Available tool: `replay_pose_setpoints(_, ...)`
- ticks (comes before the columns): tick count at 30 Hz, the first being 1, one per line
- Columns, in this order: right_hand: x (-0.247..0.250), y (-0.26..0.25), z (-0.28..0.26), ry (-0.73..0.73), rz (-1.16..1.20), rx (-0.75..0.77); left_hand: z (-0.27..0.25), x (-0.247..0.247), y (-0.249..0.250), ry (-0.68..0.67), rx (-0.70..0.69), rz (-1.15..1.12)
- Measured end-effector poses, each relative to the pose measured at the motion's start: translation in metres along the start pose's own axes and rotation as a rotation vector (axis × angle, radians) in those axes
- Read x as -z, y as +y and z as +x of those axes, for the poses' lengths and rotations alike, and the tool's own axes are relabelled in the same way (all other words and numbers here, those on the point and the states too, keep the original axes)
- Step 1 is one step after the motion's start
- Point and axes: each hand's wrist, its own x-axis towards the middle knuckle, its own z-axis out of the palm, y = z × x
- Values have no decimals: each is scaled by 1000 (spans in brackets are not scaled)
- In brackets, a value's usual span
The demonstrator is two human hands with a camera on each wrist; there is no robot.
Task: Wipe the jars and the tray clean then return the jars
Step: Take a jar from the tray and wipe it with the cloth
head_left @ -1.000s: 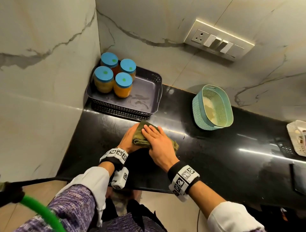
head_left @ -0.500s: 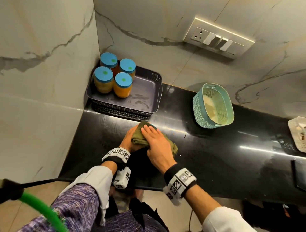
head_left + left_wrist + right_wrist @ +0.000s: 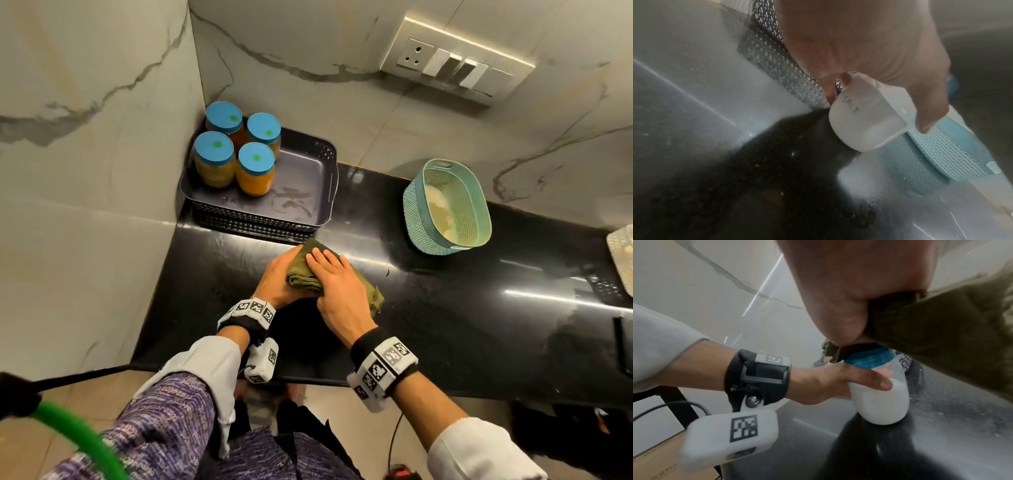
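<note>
My left hand [image 3: 277,277] grips a small jar of white salt [image 3: 879,399] that stands on the black counter [image 3: 479,308]. It has a blue lid and the word SALT written on its side [image 3: 865,123]. My right hand [image 3: 337,287] holds a green cloth [image 3: 368,291] down over the lid, with the cloth [image 3: 951,337] bunched under the thumb. In the head view both hands hide the jar. Behind them, in the corner, a dark tray [image 3: 301,178] holds several blue-lidded jars [image 3: 255,168] with orange and yellow contents at its left end.
A teal mesh basket [image 3: 448,209] stands on the counter to the right of the tray. A white container [image 3: 621,253] sits at the far right edge. Marble walls close the corner, and a switch plate [image 3: 455,65] is on the back wall. The counter's front edge is near my wrists.
My right hand and forearm have shifted slightly left while the cloth stays on the jar's lid. My left hand keeps its hold in the same spot.
</note>
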Motion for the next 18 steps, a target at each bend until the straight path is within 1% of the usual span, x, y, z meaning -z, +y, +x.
replay_pose_setpoints(1,2,2,-8,6,-8,-27,0,-1,3,-13,-6,23)
replay_pose_setpoints(3,0,0,-32,31,-15,-51,0,-4,3,11,-22,23)
replay_pose_setpoints(5,-6,-14,-51,36,7,-45,-2,-4,3,25,13,-14)
replay_pose_setpoints(6,-9,-19,-51,24,19,-20,-1,-3,-2,35,55,-38)
replay_pose_setpoints(8,-10,-26,-37,-1,31,23,-3,-1,-3,43,76,-55)
replay_pose_setpoints(10,-6,-20,-12,12,17,39,-3,1,-2,48,24,-37)
replay_pose_setpoints(12,-2,-5,4,25,-8,-16,-3,2,6,-2,13,-37)
replay_pose_setpoints(13,0,2,4,30,-11,-58,-3,3,11,-24,15,-12)
replay_pose_setpoints(15,1,5,-14,35,-26,-105,-2,2,16,-31,15,-17)
replay_pose_setpoints(16,-3,1,-27,33,-40,-102,-1,1,13,-11,2,-25)
replay_pose_setpoints(18,-11,-15,-51,31,-44,-63,-3,2,11,5,21,-53)
